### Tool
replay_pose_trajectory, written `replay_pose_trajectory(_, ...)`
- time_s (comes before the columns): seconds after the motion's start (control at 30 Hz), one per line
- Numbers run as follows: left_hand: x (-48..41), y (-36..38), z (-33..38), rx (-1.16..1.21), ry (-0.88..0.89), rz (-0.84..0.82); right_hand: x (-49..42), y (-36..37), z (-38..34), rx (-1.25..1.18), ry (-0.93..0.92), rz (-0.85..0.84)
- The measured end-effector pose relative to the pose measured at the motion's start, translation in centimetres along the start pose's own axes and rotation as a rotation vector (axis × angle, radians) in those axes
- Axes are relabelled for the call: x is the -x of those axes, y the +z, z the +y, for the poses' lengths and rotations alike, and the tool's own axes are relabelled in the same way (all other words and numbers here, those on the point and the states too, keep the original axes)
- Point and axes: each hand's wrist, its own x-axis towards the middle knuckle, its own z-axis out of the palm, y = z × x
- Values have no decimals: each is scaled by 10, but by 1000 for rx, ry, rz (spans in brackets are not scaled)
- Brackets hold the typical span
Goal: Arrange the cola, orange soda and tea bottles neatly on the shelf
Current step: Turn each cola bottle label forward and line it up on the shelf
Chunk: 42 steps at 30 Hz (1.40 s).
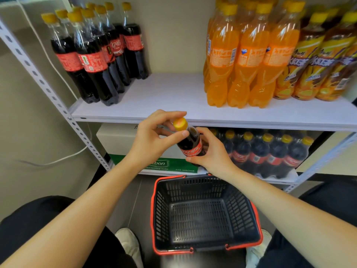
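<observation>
Item: red-labelled, yellow-capped dark plastic cola bottle (191,142), just off the white shelf board's (135,113) front edge. My right hand (210,151) clasps its label and my left hand (152,136) pinches at the cap, steadying it for placement, I judge.

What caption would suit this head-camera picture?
Left hand and right hand hold a cola bottle before the drinks shelf, above a basket.

One cola bottle (190,144) tilts before the white shelf (173,97), where cola bottles (96,60) stand left, orange soda bottles (247,60) and tea bottles (316,60) right.
</observation>
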Motion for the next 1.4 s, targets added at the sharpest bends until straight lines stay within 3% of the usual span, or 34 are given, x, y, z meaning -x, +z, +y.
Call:
replay_pose_trajectory(0.2, 4, -3, 1, -123, 48, 43, -1, 1, 0, 102, -43, 10)
replay_pose_trajectory(0.37, 2, -4, 0, 13, -111, 155, -1, 3, 3, 110, -53, -36)
replay_pose_trajectory(0.7, -3, -9, 0, 342, -183, 145, -2, 3, 0, -48, 8, -98)
replay_pose_trajectory(0.97, -2, -8, 1, 246, -110, 259, -1, -2, -10, -258, 67, -145)
replay_pose_trajectory(1.4, 21, -7, 11, 132, -85, -43, -36, -21, -62, -725, 332, -144)
